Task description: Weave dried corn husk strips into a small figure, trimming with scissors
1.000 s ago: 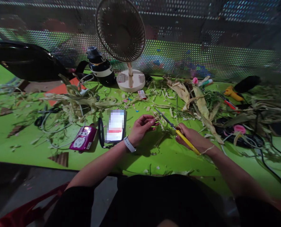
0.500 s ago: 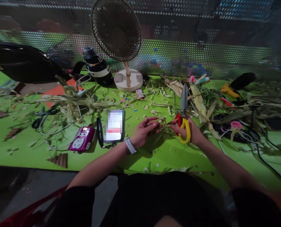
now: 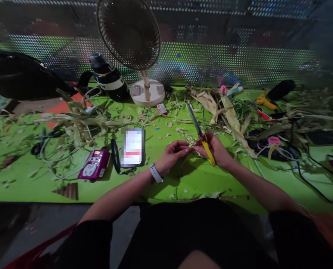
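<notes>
Since half a second ago, scissors (image 3: 202, 138) tilt leftward in the right hand (image 3: 215, 149), closed on the yellow handles. Left hand (image 3: 173, 155) pinches a husk piece (image 3: 191, 144) at near centre. Phone (image 3: 133, 147) lies left; writing unreadable.

scissors (image 3: 200, 130) swung leftward, right hand (image 3: 215, 149) turned

Centre: I see my left hand (image 3: 172, 154) and right hand (image 3: 215, 147) meeting over the worktop (image 3: 228, 183), scissors (image 3: 200, 134) in the right grip.
Left of hands: phone (image 3: 133, 147), then power strip (image 3: 94, 168) further left.
Behind: fan (image 3: 140, 52), bottle (image 3: 107, 76) to its left.
Right: husks (image 3: 228, 112) piled, cables (image 3: 309, 168) beyond.
</notes>
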Demonstrator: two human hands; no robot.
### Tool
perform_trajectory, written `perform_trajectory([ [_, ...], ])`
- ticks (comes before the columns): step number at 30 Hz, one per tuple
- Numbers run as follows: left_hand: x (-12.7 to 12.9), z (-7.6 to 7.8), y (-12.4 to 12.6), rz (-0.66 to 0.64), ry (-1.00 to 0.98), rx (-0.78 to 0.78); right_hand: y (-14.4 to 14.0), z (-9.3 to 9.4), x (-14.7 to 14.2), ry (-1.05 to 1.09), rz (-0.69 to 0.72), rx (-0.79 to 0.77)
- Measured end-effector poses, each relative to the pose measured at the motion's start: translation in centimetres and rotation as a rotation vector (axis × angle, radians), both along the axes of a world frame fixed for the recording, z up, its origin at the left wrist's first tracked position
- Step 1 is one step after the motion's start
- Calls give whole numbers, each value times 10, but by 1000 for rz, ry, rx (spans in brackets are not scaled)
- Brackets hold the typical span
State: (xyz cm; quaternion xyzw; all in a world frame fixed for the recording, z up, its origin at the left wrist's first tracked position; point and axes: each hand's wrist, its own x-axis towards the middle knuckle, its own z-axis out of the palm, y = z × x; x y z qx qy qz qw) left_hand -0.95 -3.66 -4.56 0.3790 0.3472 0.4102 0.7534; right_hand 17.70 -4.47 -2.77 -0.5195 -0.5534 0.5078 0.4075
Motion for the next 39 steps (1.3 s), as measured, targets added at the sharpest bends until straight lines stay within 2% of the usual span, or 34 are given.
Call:
perform_trajectory([
  [3,0,3,3,46,73,138,-1,2,-2,-19,47,-24],
  [5,0,2,4,83,82,153,-2,1,-4,-22,67,-18],
  [9,-1,-2,6,94,-60,-64,-2,-1,-2,46,57,-17],
  [11,-2,-3,6,62,-64,-132,-1,0,1,101,36,-24],
  [13,-3,-2,5,17,1,-86,0,3,4,147,20,-33],
  [17,-6,4,5,-78,86,108,0,10,5,193,48,-97],
  [19,-7,6,5,-153,109,140,0,11,3,200,66,-127],
  [22,-6,5,3,-197,61,5,1,9,0,218,69,-141],
  [24,-4,4,1,-153,14,-109,2,4,-2,262,29,-146],
  [26,-3,2,0,-107,-1,-146,4,-2,-4,331,-29,-169],
  [29,-2,1,1,-71,17,-77,5,-8,-8,465,-70,-231],
  [32,-3,0,3,-48,89,94,5,-9,-10,546,-24,-313],
  [35,-4,-2,4,-46,154,194,5,-6,-11,552,22,-355],
  [39,-4,-4,3,-69,176,231,4,-5,-11,535,14,-349],
])
